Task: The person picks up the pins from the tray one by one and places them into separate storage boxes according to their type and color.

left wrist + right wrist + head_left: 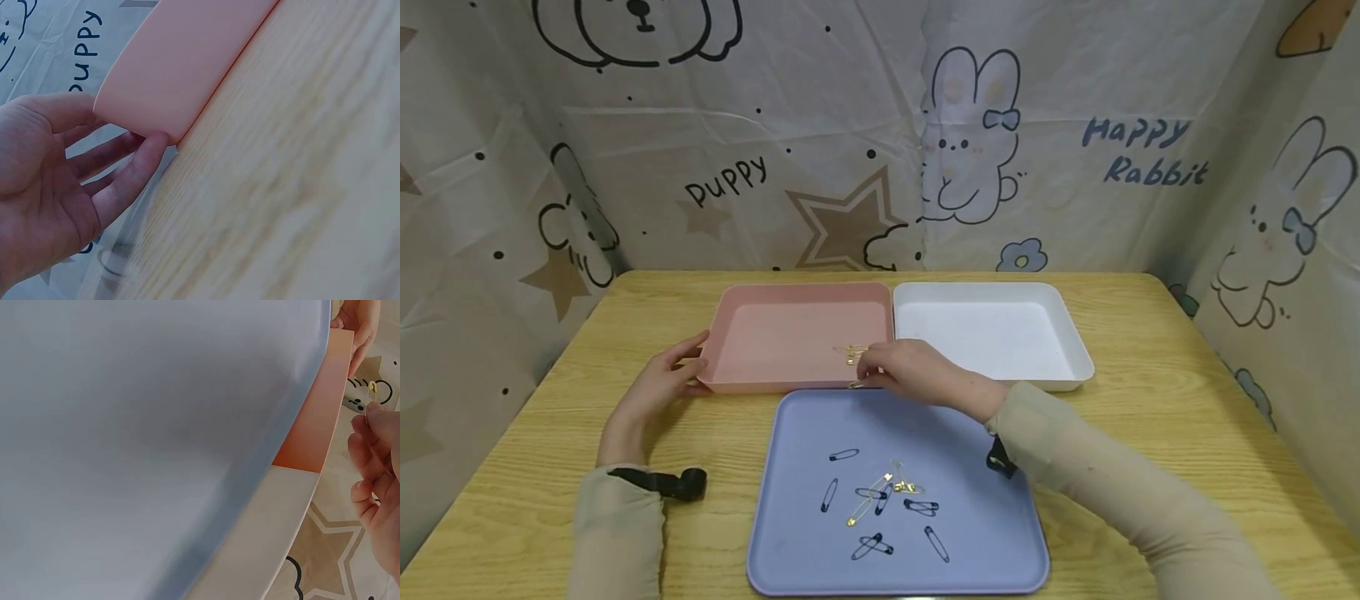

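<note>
My right hand (910, 371) pinches a gold safety pin (372, 387) between thumb and fingertips, over the front right edge of the pink tray (775, 333). Inside that tray, close to the hand, lie gold safety pins (851, 355), partly hidden by the fingers. At the pink tray's left end, my left hand (662, 379) rests its loosely extended fingers against the outer wall. On the blue tray (805, 567) in front are several black safety pins (936, 544) scattered about, with a few gold safety pins (859, 510) among them near the middle.
A white tray (985, 329) stands right beside the pink one. Both sit behind the blue tray on the wooden table (700, 550). Printed cloth (850, 125) hangs around the back and sides. Black straps (658, 483) circle the wrists.
</note>
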`<state>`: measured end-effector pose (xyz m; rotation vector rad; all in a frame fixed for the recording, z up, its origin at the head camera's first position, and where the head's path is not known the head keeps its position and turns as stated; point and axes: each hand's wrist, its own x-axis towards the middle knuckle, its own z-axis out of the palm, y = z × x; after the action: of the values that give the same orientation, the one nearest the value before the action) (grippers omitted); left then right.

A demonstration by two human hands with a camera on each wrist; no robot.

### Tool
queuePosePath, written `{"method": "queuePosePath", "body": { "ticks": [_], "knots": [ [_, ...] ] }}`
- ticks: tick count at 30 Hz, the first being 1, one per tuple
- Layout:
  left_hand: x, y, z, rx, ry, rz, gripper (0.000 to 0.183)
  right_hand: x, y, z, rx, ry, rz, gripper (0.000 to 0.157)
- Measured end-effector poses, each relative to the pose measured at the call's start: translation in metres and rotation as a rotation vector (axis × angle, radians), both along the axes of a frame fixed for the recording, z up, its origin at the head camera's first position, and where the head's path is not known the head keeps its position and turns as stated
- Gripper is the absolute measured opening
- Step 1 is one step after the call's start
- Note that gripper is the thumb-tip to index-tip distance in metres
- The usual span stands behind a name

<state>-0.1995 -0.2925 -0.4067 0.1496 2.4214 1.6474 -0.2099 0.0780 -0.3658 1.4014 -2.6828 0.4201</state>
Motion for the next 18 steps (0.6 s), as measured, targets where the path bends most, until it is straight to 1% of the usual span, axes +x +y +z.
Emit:
{"method": "queuePosePath", "body": {
  "ticks": [4,7,11,18],
  "knots": [
    [0.000,0.000,-0.001,0.003,-0.003,-0.005,0.056,-0.003,-0.002,-0.001,-0.030,0.014,0.004,0.006],
    [0.000,-0.001,-0.001,0.004,-0.002,-0.007,0.056,-0.005,-0.003,-0.002,-0.042,0.023,-0.011,0.005],
    [0.000,-0.001,-0.002,-0.003,0.001,-0.007,0.056,-0.010,-0.005,-0.004,-0.027,0.034,-0.062,0.006],
    [0.000,-0.001,-0.003,0.016,-0.003,-0.005,0.056,-0.020,-0.010,-0.008,-0.048,0.037,-0.160,0.007]
  ]
}}
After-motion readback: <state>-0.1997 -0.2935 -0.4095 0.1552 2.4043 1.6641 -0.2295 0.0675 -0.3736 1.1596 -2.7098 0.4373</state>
